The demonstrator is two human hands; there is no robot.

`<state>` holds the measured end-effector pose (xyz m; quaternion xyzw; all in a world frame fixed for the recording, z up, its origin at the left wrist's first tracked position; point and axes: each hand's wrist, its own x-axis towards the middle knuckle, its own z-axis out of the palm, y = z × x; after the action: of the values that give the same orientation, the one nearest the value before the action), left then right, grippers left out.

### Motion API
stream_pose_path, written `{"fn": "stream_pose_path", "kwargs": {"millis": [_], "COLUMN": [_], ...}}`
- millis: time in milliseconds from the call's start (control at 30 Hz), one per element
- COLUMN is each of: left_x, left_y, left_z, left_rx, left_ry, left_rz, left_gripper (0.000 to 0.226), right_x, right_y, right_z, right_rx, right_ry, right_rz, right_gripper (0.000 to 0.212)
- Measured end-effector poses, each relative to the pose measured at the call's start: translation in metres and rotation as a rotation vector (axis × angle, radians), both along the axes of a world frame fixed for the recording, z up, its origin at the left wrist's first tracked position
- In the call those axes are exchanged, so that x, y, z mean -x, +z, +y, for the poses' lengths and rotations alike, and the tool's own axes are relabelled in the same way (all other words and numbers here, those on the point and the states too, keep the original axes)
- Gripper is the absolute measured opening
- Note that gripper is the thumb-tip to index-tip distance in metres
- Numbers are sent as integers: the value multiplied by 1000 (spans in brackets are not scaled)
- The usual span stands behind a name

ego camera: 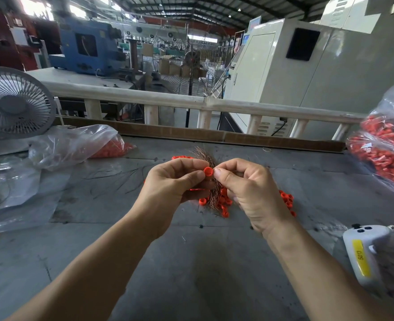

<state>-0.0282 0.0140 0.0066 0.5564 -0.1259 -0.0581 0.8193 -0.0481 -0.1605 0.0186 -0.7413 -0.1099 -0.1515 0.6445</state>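
Observation:
My left hand (175, 181) pinches a small red plastic cap (208, 171) between thumb and fingers above the grey table (191, 262). Further red caps show under its curled fingers. My right hand (247, 188) is close against the cap from the right, thumb and forefinger pinched together at it; what they pinch is too thin to make out. A bundle of thin copper wires (214, 193) lies under and behind both hands. Loose red caps (225, 205) are scattered on the table beneath the hands.
A clear bag of red caps (75, 144) lies at the left beside a grey desk fan (15, 103). Full bags of red pieces (386, 156) sit at the right edge. A white controller (365, 251) with a yellow label lies front right. A cardboard strip (214, 135) and wooden railing (191, 103) bound the far side.

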Motion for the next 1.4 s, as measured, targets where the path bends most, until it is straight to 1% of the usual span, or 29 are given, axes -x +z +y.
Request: {"fn": "stream_pose_path", "kwargs": {"millis": [133, 267, 433, 600, 833, 933, 1033, 1067, 1133, 1200, 1233, 1300, 1400], "left_x": [-1, 0, -1, -2, -2, -3, -4, -5, -5, -5, -5, -5, -5], "left_y": [0, -1, -2, -2, -1, -2, -3, -3, -3, -4, -4, -4, -5], "left_z": [2, 1, 1, 3, 3, 4, 5, 5, 5, 6, 5, 5, 4], "left_rx": [-27, -22, -20, -26, 22, 41, 33, 30, 26, 18, 11, -5, -18], "left_ry": [-47, -68, -15, 27, -13, -10, 14, 24, 38, 44, 47, 53, 59], "left_rz": [17, 21, -13, -75, -63, -54, -48, -43, -35, -29, -29, -29, -28], "left_gripper": [25, 24, 21, 22, 21, 21, 21, 21, 20, 20, 20, 19, 19], "right_x": [2, 3, 2, 4, 1, 0, -5, -7, -12, -16, -17, -16, -19], "right_y": [1, 1, -1, 0, -5, -6, -6, -6, -7, -7, -7, -9, -16], "right_z": [0, 0, 1, 6, 7, 3, -5, -10, -27, -46, -52, -58, -55], "right_rx": [-20, -12, -5, -112, -44, 20, 132, 209, 438, 641, 685, 747, 807], "right_ry": [15, 7, 12, 93, 125, 119, -56, -152, -378, -526, -542, -504, -420], "right_rz": [41, 79, 137, 201, 249, 249, 203, 183, 151, 193, 243, 325, 325], "right_gripper": [16, 17, 17, 19, 17, 13, 12, 13, 16, 18, 18, 25, 22]}}
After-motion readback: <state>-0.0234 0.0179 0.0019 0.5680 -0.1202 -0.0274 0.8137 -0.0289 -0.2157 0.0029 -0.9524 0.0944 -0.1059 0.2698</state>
